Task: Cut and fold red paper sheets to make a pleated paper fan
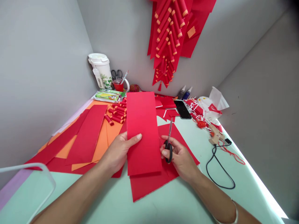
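My left hand grips a red paper rectangle by its left edge, thumb lying on the front. The paper is held up facing me, above the table. In my right hand is a pair of scissors with black handles. Its blades point up and look closed, just to the right of the held paper and apart from it. Beneath both hands a larger red sheet rests on the table, partly covered by the held piece.
Red strips and orange sheets lie at left, beside small red paper rolls. A white cup stands at the back. Rightward are a phone, paper scraps and a black cable. Firecracker-like decorations hang on the wall.
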A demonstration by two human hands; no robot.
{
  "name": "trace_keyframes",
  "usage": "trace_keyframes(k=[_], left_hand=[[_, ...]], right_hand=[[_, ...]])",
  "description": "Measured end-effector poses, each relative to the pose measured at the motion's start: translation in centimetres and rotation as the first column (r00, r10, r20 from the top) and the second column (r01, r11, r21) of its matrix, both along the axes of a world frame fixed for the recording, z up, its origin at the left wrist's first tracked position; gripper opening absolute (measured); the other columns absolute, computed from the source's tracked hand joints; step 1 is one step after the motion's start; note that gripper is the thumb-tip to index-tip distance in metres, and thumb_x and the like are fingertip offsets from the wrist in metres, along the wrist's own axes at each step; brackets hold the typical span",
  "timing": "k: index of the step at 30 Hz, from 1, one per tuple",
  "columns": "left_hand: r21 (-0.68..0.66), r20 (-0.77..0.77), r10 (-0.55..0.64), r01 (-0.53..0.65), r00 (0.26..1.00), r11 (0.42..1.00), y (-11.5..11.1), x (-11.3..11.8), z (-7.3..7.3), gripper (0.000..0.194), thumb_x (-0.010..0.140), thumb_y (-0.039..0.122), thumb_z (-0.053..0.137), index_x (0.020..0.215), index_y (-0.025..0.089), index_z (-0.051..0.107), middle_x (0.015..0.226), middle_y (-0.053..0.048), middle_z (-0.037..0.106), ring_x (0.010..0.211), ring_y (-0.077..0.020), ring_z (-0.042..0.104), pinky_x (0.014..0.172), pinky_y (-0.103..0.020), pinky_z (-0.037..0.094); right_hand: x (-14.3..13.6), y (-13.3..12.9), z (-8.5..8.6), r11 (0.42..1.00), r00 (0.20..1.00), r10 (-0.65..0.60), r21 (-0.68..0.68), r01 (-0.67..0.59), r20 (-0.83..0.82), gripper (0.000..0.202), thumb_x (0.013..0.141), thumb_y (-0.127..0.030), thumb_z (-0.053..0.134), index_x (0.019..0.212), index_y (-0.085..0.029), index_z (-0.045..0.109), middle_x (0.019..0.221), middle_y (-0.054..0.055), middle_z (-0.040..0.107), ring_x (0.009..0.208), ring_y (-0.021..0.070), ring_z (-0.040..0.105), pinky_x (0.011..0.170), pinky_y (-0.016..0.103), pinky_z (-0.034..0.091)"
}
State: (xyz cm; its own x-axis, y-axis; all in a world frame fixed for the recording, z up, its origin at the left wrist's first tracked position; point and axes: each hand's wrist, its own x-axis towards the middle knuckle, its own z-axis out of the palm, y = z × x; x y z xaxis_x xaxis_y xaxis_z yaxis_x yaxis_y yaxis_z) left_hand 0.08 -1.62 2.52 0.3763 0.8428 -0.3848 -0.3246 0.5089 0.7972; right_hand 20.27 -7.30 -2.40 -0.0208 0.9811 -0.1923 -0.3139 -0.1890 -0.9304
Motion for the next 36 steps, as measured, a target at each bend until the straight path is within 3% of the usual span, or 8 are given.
trace_keyframes(k=[9,13,16,20,24,32,36], left_hand=[[-0.001,-0.007,-0.113,0.113,0.994,0.994,-0.4,0.5,-0.5,0.037,0.079,0.024,0.074,0.114,0.016,0.067,0.109,-0.014,0.075,0.091,-0.0309,0.073,0.081,-0.044,0.059],[-0.017,-0.021,-0.063,0.062,0.998,0.998,-0.3,0.4,-0.3,0.04,0.076,0.025,0.076,0.113,0.016,0.067,0.108,-0.015,0.075,0.093,-0.0316,0.073,0.081,-0.044,0.059],[-0.016,-0.034,-0.001,0.001,0.999,1.0,-0.1,0.1,0.1,0.039,0.077,0.025,0.075,0.115,0.017,0.067,0.111,-0.015,0.074,0.094,-0.0306,0.072,0.08,-0.043,0.06],[-0.019,-0.034,0.053,-0.053,0.998,0.998,0.3,-0.4,0.5,0.04,0.079,0.023,0.073,0.118,0.018,0.065,0.113,-0.013,0.073,0.094,-0.0285,0.073,0.081,-0.04,0.06],[-0.007,-0.005,0.069,-0.069,0.998,0.998,0.5,-0.8,0.6,0.042,0.079,0.024,0.074,0.12,0.019,0.065,0.113,-0.012,0.074,0.094,-0.0279,0.073,0.082,-0.039,0.06],[0.1,0.078,0.17,-0.178,0.982,0.979,0.9,-1.5,1.1,0.036,0.075,0.021,0.078,0.11,0.021,0.071,0.113,-0.008,0.074,0.107,-0.0286,0.068,0.09,-0.036,0.056],[0.194,-0.002,0.24,-0.235,0.971,0.952,0.9,-1.8,1.2,0.031,0.072,0.022,0.08,0.102,0.02,0.074,0.095,-0.007,0.078,0.098,-0.0269,0.071,0.084,-0.032,0.057]], right_hand=[[0.1,0.0,0.6,0.999,1.0,-0.012,-0.047,0.012,-0.003,0.043,0.071,-0.027,0.081,0.11,-0.024,0.063,0.073,-0.004,0.063,0.058,0.009,0.059,0.047,0.018,0.038],[0.7,0.4,1.0,0.99,0.99,-0.136,-0.032,0.137,0.023,0.045,0.072,-0.031,0.08,0.112,-0.024,0.061,0.074,-0.004,0.062,0.06,0.0101,0.06,0.045,0.017,0.037],[1.3,1.0,0.9,0.984,0.973,-0.162,-0.041,0.171,0.167,0.05,0.074,-0.037,0.078,0.118,-0.023,0.059,0.077,-0.003,0.063,0.065,0.013,0.063,0.046,0.019,0.039],[1.6,1.6,0.1,0.975,0.919,-0.199,-0.022,0.219,0.341,0.064,0.076,-0.038,0.074,0.133,-0.023,0.05,0.098,0.003,0.068,0.086,0.0191,0.065,0.058,0.024,0.048],[1.5,1.6,-0.2,0.977,0.9,-0.209,0.054,0.205,0.383,0.065,0.079,-0.033,0.068,0.139,-0.023,0.045,0.109,0.005,0.067,0.094,0.0191,0.064,0.076,0.03,0.051],[1.5,0.9,0.7,0.993,0.965,-0.105,0.07,0.091,0.24,0.06,0.082,-0.036,0.066,0.138,-0.023,0.047,0.107,0.009,0.067,0.089,0.0214,0.066,0.065,0.028,0.05],[1.7,1.0,-0.1,0.995,0.989,-0.075,0.081,0.065,0.124,0.055,0.083,-0.031,0.065,0.135,-0.024,0.05,0.106,0.008,0.068,0.087,0.0204,0.065,0.061,0.026,0.047]])
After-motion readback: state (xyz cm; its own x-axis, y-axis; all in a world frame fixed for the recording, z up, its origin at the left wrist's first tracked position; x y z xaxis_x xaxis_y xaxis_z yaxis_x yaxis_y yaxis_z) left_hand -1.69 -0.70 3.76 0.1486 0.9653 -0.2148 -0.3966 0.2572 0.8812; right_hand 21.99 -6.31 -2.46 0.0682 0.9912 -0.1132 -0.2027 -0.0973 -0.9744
